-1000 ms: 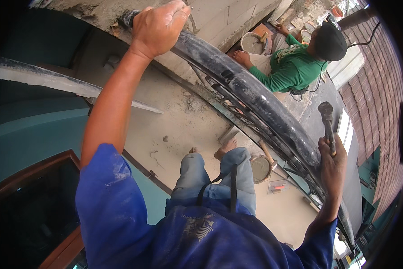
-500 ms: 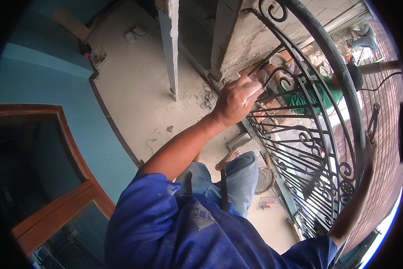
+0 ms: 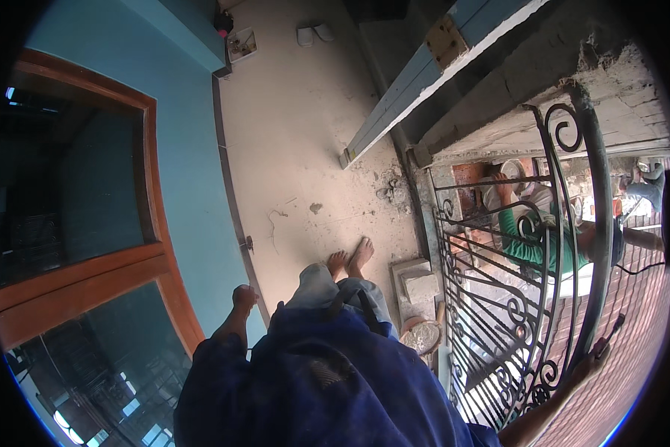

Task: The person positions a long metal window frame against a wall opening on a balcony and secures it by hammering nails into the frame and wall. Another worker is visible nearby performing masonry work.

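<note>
2 bare hands show. The left hand (image 3: 243, 296), left of the lower centre, hangs near the teal wall (image 3: 193, 149); its fingers look half curled, with nothing visible in them, though I cannot tell how tightly they close. The right hand (image 3: 595, 356), at the lower right, grips a hammer (image 3: 618, 323), which sits beside the black railing (image 3: 603, 216); whether that hand also touches the rail cannot be told.

As for progress, the hammer's head appears clear of any surface, so no blow seems to be landing. The concrete ledge (image 3: 491, 119), upper right, looks rough and unfinished, and rubble (image 3: 394, 192) lies on the floor (image 3: 297, 134). 1 basin (image 3: 422, 337) of grey mix, lower centre-right, seems only partly used. How much is done cannot be judged further. Beyond the railing, 1 co-worker in a green top (image 3: 532, 247) sits at right.
</note>
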